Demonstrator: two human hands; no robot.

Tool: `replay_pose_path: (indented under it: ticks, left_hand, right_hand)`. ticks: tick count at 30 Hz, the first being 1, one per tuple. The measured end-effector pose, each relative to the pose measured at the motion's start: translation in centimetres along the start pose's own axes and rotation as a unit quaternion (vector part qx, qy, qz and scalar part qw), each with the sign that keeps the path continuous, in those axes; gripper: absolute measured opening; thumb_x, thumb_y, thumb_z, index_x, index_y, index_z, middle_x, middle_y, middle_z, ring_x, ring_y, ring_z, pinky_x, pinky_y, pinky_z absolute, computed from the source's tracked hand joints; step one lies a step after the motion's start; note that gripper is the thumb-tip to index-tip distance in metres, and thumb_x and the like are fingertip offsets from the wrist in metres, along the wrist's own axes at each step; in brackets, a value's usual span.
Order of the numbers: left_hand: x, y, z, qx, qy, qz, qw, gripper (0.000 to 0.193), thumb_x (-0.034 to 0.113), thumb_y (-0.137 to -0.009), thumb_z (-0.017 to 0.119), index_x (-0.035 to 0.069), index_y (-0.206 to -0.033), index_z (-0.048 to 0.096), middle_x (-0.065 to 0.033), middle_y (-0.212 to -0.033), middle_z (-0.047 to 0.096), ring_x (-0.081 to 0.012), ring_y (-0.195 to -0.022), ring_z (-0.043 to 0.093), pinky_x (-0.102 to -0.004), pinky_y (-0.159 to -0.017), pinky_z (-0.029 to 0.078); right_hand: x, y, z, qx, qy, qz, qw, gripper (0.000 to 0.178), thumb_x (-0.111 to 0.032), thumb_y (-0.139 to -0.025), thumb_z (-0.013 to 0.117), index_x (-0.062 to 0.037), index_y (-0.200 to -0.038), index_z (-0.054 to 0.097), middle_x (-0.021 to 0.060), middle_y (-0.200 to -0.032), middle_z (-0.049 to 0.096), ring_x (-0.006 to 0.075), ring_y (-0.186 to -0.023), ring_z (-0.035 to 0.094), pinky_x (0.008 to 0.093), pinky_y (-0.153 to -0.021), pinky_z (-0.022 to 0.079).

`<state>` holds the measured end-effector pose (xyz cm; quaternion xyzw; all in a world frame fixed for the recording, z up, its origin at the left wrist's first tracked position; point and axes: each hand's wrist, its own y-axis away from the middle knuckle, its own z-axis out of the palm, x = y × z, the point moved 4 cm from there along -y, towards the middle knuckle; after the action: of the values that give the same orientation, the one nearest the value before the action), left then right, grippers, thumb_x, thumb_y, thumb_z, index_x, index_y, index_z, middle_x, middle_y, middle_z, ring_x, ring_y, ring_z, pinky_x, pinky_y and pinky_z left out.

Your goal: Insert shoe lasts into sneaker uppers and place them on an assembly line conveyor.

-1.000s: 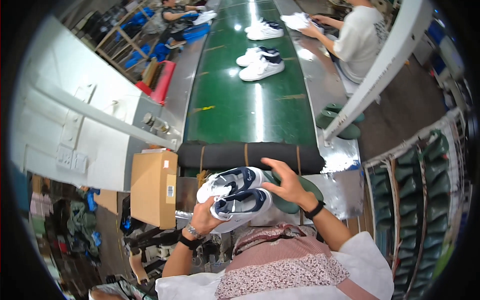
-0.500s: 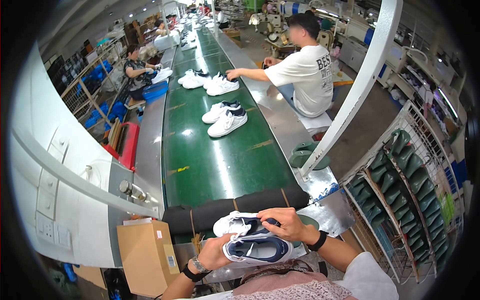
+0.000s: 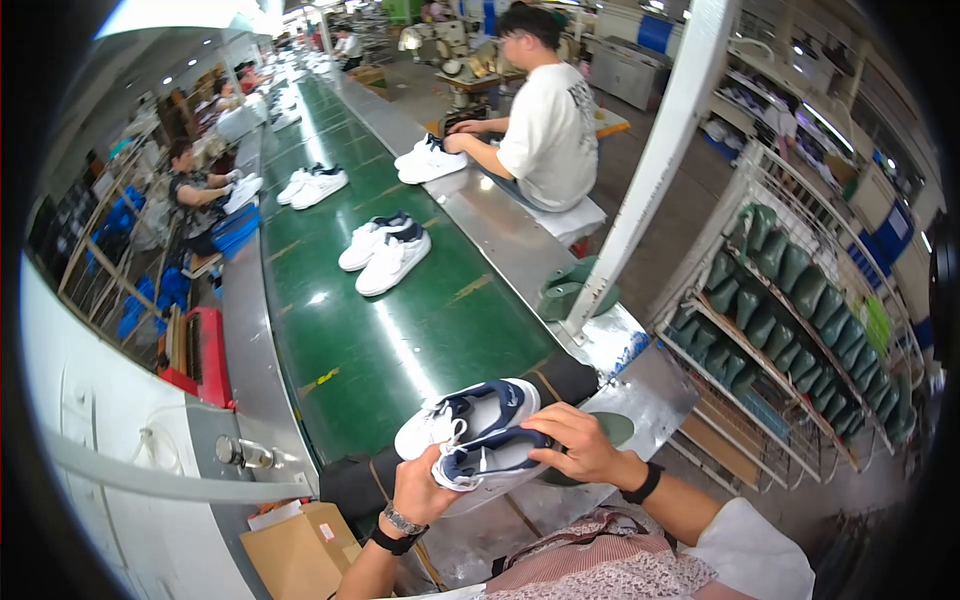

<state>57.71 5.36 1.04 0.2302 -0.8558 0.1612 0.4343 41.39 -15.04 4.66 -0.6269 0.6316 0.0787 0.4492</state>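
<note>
I hold a pair of white and navy sneakers (image 3: 475, 435) stacked side by side over the near end of the green conveyor belt (image 3: 400, 330). My left hand (image 3: 420, 492) grips them from below at the toe end. My right hand (image 3: 578, 447) clasps them from the right, fingers over the lower shoe's heel. Both wrists wear bands.
More white sneaker pairs (image 3: 385, 255) lie further up the belt. A person in a white shirt (image 3: 545, 135) sits at the right side handling a pair. Another person (image 3: 195, 185) sits at the left. A cardboard box (image 3: 295, 540) stands lower left; a rack of green shoe lasts (image 3: 790, 300) is right.
My view has tilted upward along the belt and the shoes sit lower in the picture. The pair stays held in both hands, turned slightly.
</note>
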Motion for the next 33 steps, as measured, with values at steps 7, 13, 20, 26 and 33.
replay_pose_path:
  ticks: [7, 13, 20, 26, 33]
  left_hand:
    - [-3.5, -4.3, 1.3, -0.060, 0.128, -0.069, 0.987, 0.061, 0.006, -0.059, 0.094, -0.001, -0.113, 0.066, -0.0036, -0.101, 0.073, -0.0120, -0.089, 0.064, -0.0307, -0.082, 0.054]
    - [-8.8, -10.9, 3.0, -0.018, -0.004, 0.021, 1.000, 0.066, 0.006, -0.055, 0.090, -0.003, -0.115, 0.064, -0.0132, -0.099, 0.072, -0.0242, -0.090, 0.067, -0.0361, -0.085, 0.053]
    - [-16.7, -17.1, 9.7, 0.008, -0.144, 0.028, 0.989, 0.101, -0.007, -0.066, 0.082, 0.006, -0.154, 0.035, -0.0285, -0.141, 0.057, -0.0414, -0.130, 0.055, -0.0418, -0.110, 0.041]
    - [-17.7, -15.7, 22.3, -0.166, 0.029, 0.007, 0.986, 0.061, 0.021, -0.091, 0.076, -0.005, -0.139, 0.049, -0.0215, -0.125, 0.065, -0.0297, -0.111, 0.064, -0.0409, -0.099, 0.049]
    - [-15.5, -7.4, 36.8, -0.234, 0.126, -0.103, 0.959, 0.057, 0.031, -0.101, 0.062, -0.009, -0.137, 0.047, -0.0212, -0.119, 0.067, -0.0281, -0.103, 0.066, -0.0371, -0.091, 0.052]
  right_hand:
    - [4.4, 0.4, 1.0, 0.080, -0.030, 0.049, 0.995, 0.029, -0.023, -0.090, 0.072, -0.0015, -0.109, 0.067, 0.0156, -0.107, 0.068, 0.0345, -0.097, 0.063, 0.0420, -0.089, 0.051]
    - [12.1, 9.2, 5.6, -0.015, 0.183, 0.142, 0.973, 0.058, -0.041, -0.071, 0.080, -0.0037, -0.113, 0.066, 0.0227, -0.138, 0.050, 0.0419, -0.129, 0.046, 0.0534, -0.104, 0.042]
    - [14.7, 14.7, 12.6, -0.132, 0.268, 0.162, 0.941, 0.035, -0.032, -0.057, 0.081, -0.0162, -0.089, 0.079, 0.0117, -0.121, 0.056, 0.0312, -0.115, 0.049, 0.0491, -0.094, 0.037]
    - [14.9, 16.4, 13.0, -0.258, 0.276, 0.062, 0.924, 0.017, -0.030, -0.070, 0.074, -0.0220, -0.084, 0.081, 0.0028, -0.118, 0.060, 0.0293, -0.120, 0.050, 0.0526, -0.100, 0.036]
    - [9.9, 25.6, 2.4, -0.045, 0.218, 0.157, 0.962, 0.043, -0.028, -0.080, 0.071, -0.0082, -0.119, 0.071, 0.0149, -0.143, 0.053, 0.0404, -0.137, 0.042, 0.0570, -0.116, 0.030]
